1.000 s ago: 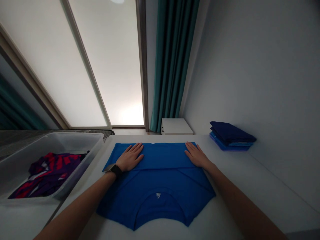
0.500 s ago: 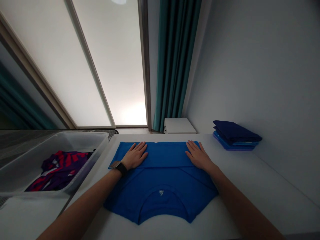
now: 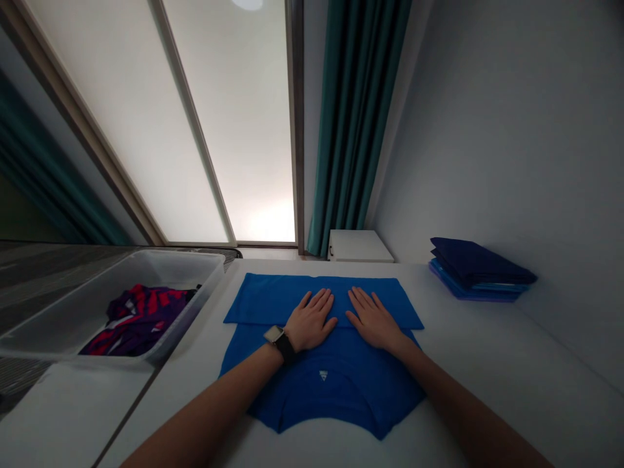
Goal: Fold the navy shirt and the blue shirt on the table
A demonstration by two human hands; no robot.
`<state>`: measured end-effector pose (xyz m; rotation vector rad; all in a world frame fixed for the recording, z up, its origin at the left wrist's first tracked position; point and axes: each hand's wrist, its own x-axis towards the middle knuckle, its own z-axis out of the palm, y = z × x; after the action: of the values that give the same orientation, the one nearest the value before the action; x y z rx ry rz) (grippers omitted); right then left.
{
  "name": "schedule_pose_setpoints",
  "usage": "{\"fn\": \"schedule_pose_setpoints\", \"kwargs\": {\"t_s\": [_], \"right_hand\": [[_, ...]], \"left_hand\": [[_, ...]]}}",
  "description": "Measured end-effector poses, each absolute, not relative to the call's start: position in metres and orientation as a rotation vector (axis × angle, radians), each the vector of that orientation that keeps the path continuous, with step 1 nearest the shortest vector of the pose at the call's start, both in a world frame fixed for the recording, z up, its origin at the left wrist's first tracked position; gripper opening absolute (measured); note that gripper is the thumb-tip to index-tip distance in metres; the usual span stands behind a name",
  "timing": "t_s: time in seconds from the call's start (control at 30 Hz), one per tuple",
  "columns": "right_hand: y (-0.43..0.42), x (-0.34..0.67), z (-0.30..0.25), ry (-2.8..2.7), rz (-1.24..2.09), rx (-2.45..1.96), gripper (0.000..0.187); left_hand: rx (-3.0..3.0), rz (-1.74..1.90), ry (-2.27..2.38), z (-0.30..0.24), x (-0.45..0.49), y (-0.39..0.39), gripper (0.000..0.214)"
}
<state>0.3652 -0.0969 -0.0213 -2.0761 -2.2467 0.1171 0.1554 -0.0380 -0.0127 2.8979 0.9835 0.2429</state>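
A blue T-shirt (image 3: 322, 403) lies on the white table, its neckline toward me and its far part folded over in a straight band. A small pale logo shows below the collar. My left hand (image 3: 310, 322), with a watch (image 3: 279, 340) on the wrist, rests flat on the shirt at the band's edge, fingers stretched out. Just right of it, my right hand (image 3: 373, 317) also lies flat on the folded band with its fingers extended. Neither hand grips the cloth. The forearms cover parts of both sleeves.
A translucent plastic bin (image 3: 205, 276) with a crumpled red and purple garment (image 3: 141, 322) stands at the left. On the right, by the wall, sits a stack of folded dark and bright blue clothes (image 3: 480, 266). A white cabinet (image 3: 359, 246) stands beyond the table (image 3: 195, 416).
Both hands have moved inward from the sides of the folded band to near its middle, now close together. The view has shifted slightly to the left.
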Motion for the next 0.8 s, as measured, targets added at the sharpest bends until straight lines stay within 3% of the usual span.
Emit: {"fn": "schedule_pose_setpoints", "kwargs": {"t_s": [0.43,0.8], "right_hand": [[-0.106,0.378,-0.011,-2.217,0.192,-2.05,0.073],[-0.107,0.391,-0.023,-2.214,0.121,-2.075,0.072]], "left_hand": [[2.787,0.245,1.284,-0.006,0.027,0.021,0.062],[2.784,0.208,1.358,-0.016,0.01,0.022,0.064]]}}
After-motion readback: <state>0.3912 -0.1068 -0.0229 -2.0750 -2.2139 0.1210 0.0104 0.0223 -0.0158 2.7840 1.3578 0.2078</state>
